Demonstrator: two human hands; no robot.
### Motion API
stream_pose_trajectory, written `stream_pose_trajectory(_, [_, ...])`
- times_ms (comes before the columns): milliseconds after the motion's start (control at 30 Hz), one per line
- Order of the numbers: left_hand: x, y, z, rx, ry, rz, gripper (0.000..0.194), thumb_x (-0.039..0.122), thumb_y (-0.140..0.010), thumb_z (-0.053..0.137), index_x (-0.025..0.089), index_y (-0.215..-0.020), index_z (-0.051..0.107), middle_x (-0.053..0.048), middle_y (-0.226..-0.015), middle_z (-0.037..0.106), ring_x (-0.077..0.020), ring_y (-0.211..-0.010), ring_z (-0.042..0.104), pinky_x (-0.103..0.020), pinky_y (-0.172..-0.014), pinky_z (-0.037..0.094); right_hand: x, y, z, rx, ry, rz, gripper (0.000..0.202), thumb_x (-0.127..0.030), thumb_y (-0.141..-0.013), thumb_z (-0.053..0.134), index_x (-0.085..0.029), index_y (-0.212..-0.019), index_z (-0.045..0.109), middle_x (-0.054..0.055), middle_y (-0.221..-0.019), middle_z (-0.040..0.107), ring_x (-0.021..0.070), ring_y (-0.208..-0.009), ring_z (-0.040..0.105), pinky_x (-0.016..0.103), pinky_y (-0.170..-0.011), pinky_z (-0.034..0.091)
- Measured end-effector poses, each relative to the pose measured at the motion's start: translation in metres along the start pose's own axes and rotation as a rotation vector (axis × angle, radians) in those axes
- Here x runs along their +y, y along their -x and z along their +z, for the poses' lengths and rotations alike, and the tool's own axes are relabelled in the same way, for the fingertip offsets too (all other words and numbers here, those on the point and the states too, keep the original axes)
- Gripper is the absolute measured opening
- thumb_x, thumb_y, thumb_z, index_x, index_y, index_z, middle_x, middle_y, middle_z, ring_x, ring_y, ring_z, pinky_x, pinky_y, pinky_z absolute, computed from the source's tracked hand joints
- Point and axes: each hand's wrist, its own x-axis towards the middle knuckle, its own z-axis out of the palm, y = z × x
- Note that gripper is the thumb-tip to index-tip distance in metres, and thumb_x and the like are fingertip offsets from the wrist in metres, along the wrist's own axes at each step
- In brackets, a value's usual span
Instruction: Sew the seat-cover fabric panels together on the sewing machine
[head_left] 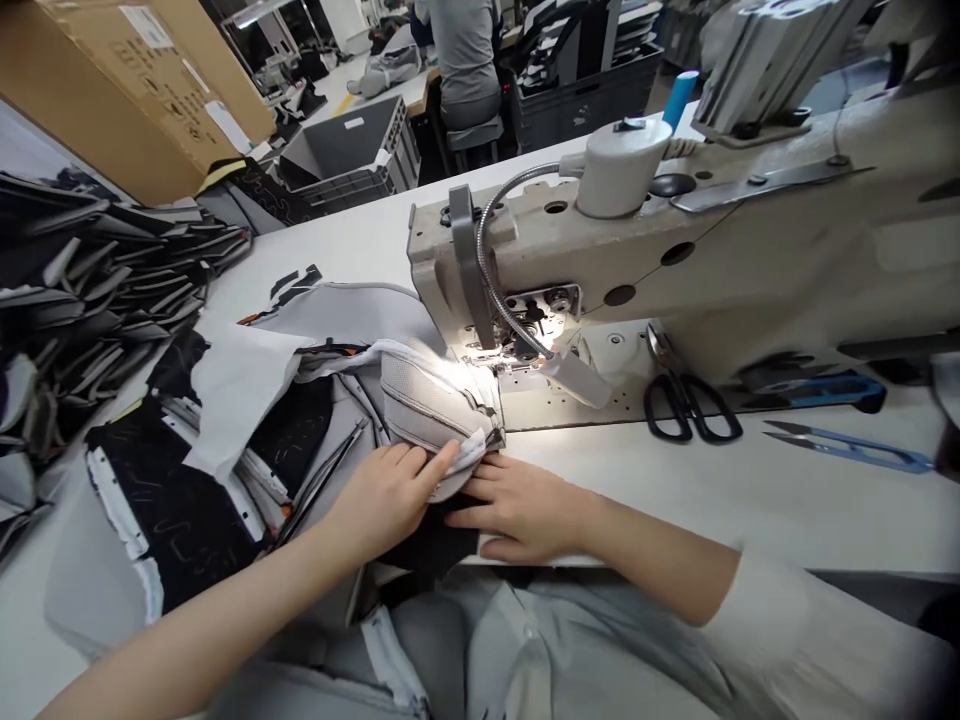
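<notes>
A grey and black fabric cover (pixel 431 395) lies beneath the lit needle area of a sewing machine (pixel 645 250). My left hand (pixel 390 495) is closed on the cover's near edge, its thumb and fingers pinching a white strip. Just to the right, my right hand (pixel 525 508) lies with its fingers apart on the cover's edge and a dark piece of fabric. The tips of some of its fingers are under the edge. More of the cover spreads leftward over the table and hangs toward my lap.
Black-handled scissors (pixel 686 405) and blue thread snips (pixel 855 447) lie right of the machine's needle area. Stacked dark fabric pieces (pixel 97 290) fill the left side. Behind are a cardboard box (pixel 142 90), a grey crate (pixel 360 155) and a seated person (pixel 466 60).
</notes>
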Motion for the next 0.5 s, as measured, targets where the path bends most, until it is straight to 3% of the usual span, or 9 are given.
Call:
stream_pose_trajectory(67, [-0.007,0.0,0.003,0.036,0.016,0.03,0.052,0.005,-0.077,0.042,0.012,-0.128,0.045,-0.004,-0.072,0.055,-0.0189,-0.065,0.052,-0.03,-0.057,0.04,-0.002,0.018,-0.008,0.069,0.04,0.099,0.03,-0.039,-0.085,0.055,-0.02,-0.107,0.061,0.008,-0.115,0.058,0.0212,-0.105,0.05,0.034,-0.09,0.036])
stream_pose_trajectory(167, [-0.01,0.001,0.004,0.073,0.024,0.09,0.05,0.003,-0.08,0.038,0.013,-0.129,0.044,-0.002,-0.069,0.053,-0.0176,-0.063,0.05,-0.029,-0.055,0.038,0.0,0.032,-0.012,0.143,0.228,0.478,0.02,-0.03,-0.089,0.049,-0.016,-0.084,0.061,0.007,-0.086,0.06,0.018,-0.079,0.051,0.029,-0.07,0.034])
stream_pose_trajectory(233, [-0.009,0.002,0.004,0.07,0.012,0.121,0.049,0.002,-0.082,0.036,0.014,-0.129,0.044,-0.002,-0.069,0.053,-0.0171,-0.062,0.05,-0.029,-0.055,0.037,0.005,0.029,-0.009,0.14,0.334,0.644,0.02,-0.031,-0.088,0.051,-0.015,-0.078,0.058,0.005,-0.076,0.057,0.0171,-0.071,0.049,0.028,-0.062,0.029])
stream_pose_trajectory(367, [-0.009,0.007,-0.003,0.019,-0.056,0.15,0.04,0.004,-0.085,0.037,0.014,-0.121,0.051,-0.003,-0.069,0.053,-0.0174,-0.062,0.052,-0.029,-0.055,0.039,0.018,0.007,-0.006,0.073,0.318,0.76,0.014,-0.026,-0.087,0.049,-0.016,-0.082,0.058,0.003,-0.074,0.06,0.0136,-0.061,0.049,0.027,-0.052,0.02])
stream_pose_trajectory(500, [0.003,0.009,-0.014,-0.065,-0.08,0.106,0.034,0.008,-0.086,0.042,0.015,-0.118,0.053,-0.004,-0.073,0.057,-0.0188,-0.064,0.056,-0.03,-0.055,0.044,0.021,-0.022,-0.018,0.11,0.167,0.767,0.015,-0.015,-0.084,0.043,-0.015,-0.086,0.057,0.003,-0.076,0.063,0.0125,-0.063,0.052,0.026,-0.052,0.022])
